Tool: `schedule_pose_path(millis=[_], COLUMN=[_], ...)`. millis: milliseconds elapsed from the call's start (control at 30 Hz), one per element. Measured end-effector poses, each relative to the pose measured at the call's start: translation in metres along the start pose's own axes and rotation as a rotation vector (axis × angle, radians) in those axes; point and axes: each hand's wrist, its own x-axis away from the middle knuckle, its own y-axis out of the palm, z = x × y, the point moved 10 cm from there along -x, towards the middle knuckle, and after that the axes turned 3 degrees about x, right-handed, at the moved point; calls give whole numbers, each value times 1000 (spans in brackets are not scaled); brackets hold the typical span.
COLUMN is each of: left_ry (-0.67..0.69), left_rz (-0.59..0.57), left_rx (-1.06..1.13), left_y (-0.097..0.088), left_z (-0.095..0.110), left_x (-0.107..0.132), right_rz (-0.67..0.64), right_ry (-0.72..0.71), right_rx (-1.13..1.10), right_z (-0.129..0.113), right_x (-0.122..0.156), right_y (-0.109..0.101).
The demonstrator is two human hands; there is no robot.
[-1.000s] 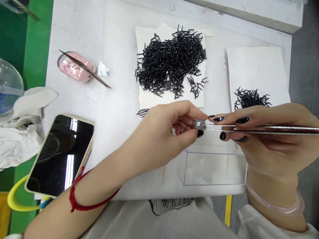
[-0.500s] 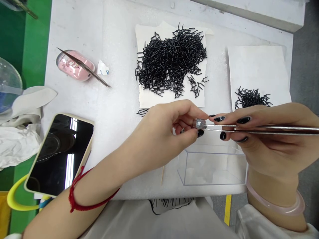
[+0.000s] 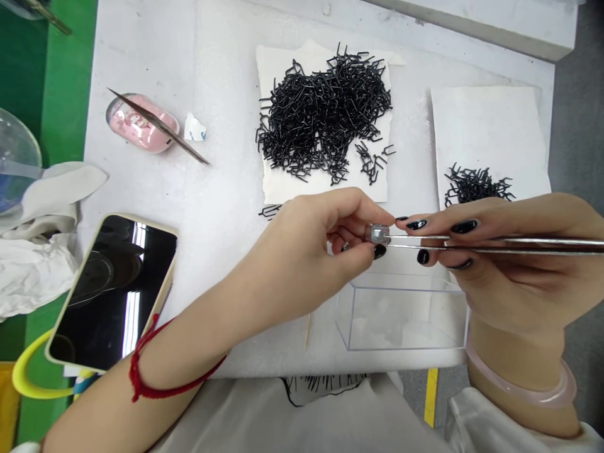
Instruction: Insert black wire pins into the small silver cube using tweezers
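Observation:
Between thumb and index finger, my left hand (image 3: 306,251) pinches a small shiny clear-and-grey cylindrical piece (image 3: 380,234). My right hand (image 3: 509,251) grips metal tweezers (image 3: 500,245), and their tips reach the open right end of that piece. Whether the tips hold anything inside it is too small to tell. Beyond my hands, a large pile of black forked wire pieces (image 3: 325,113) lies on a white paper sheet (image 3: 325,192). A smaller pile of black forked pieces (image 3: 476,184) sits on another sheet (image 3: 488,126), partly hidden behind my right hand.
A clear plastic box (image 3: 401,321) stands under my hands near the table's front edge. Leftward lie a phone (image 3: 113,292), a pink case (image 3: 144,123) with brown tweezers (image 3: 160,126) across it, yellow-handled scissors (image 3: 28,371) and crumpled white cloth (image 3: 38,270). A thin wooden stick (image 3: 308,331) lies beside the box.

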Motion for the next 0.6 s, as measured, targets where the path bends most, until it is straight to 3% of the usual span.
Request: schedule_pose_path(millis=[600], left_ry=[-8], left_rz=[-2], left_rx=[9], left_y=[1], left_z=[1], left_x=[1], right_rz=[56], right_ry=[-1], right_rx=[34], right_z=[2], right_x=[-2], right_y=[-2])
